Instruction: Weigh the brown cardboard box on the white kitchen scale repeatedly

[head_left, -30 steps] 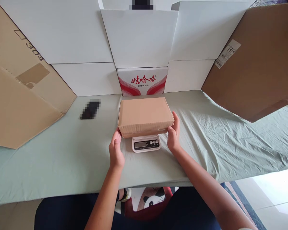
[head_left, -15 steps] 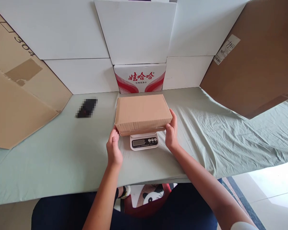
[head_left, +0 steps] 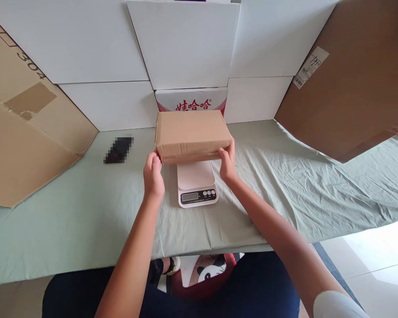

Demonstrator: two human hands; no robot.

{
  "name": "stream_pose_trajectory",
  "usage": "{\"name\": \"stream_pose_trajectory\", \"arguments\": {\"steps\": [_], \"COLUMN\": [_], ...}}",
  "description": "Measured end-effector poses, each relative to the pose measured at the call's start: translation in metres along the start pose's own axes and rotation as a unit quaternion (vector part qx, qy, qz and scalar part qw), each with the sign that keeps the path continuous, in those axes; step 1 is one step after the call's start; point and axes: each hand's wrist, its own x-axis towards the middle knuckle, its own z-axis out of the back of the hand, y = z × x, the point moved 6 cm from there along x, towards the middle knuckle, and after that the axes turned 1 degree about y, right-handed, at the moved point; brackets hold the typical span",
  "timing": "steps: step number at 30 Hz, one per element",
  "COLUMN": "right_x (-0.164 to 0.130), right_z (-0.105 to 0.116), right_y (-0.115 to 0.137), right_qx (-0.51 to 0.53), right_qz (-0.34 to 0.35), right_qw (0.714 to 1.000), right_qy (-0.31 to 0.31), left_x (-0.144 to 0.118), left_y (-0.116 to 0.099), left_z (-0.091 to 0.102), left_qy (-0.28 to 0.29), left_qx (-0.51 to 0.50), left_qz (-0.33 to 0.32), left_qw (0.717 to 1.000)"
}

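Observation:
A closed brown cardboard box (head_left: 189,132) hangs in the air above a small white kitchen scale (head_left: 196,183). My left hand (head_left: 152,174) grips its lower left corner and my right hand (head_left: 227,163) grips its lower right corner. The scale's platform is bare, and its display and buttons face me. The scale sits on the pale green cloth (head_left: 86,212) that covers the table.
A dark blurred object (head_left: 118,150) lies on the cloth to the left. White boxes and a red-and-white printed carton (head_left: 191,100) line the back. Large brown cardboard sheets lean at the left (head_left: 26,132) and right (head_left: 348,84). The table's front edge is close to my lap.
The box rested on the scale with my hands at its sides. Both hands have gripped it and lifted it up and away, uncovering the scale's platform.

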Motion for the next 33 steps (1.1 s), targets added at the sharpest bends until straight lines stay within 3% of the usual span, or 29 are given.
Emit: {"name": "stream_pose_trajectory", "arguments": {"steps": [5, 8, 11, 33], "right_x": [0.046, 0.055, 0.053, 0.041], "right_z": [-0.016, -0.019, -0.018, -0.017], "right_y": [-0.043, -0.068, -0.082, -0.076], "right_qx": [0.019, 0.018, 0.017, 0.013], "right_qz": [-0.003, -0.032, -0.062, -0.088], "right_qw": [1.000, 0.999, 0.998, 0.995], "right_qy": [0.017, 0.024, 0.025, 0.039], "left_x": [0.059, 0.068, 0.066, 0.062], "left_y": [0.040, 0.066, 0.079, 0.075], "left_z": [-0.016, -0.019, -0.018, -0.019], "left_qy": [-0.003, -0.010, -0.005, 0.029], "left_qx": [-0.029, -0.038, -0.038, -0.034], "left_qz": [0.035, 0.072, 0.076, 0.044], "left_qw": [0.999, 0.997, 0.996, 0.998]}}
